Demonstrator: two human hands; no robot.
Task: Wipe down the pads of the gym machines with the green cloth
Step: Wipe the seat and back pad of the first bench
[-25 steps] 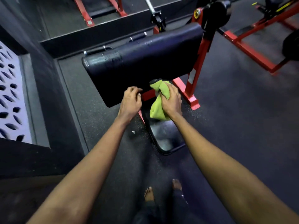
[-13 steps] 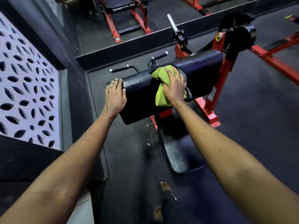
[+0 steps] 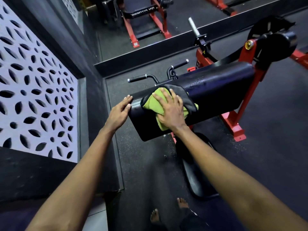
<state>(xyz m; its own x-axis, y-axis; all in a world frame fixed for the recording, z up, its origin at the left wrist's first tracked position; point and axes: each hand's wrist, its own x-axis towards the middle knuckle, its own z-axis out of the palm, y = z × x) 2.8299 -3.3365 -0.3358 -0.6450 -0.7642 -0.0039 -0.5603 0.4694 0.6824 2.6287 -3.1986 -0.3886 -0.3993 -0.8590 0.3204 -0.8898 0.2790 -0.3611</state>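
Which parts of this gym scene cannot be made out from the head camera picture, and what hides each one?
1. Head view: the arm pad surface beneath the green cloth, covered by the cloth and the pressing right hand.
2. Head view: the seat pad, partly hidden behind the right forearm.
3. Head view: the red beam at far right, cut off by the picture edge.

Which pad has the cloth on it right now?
The large sloped arm pad, where the right hand presses the green cloth near its left end. The seat pad below and the round roller pad at upper right carry no cloth.
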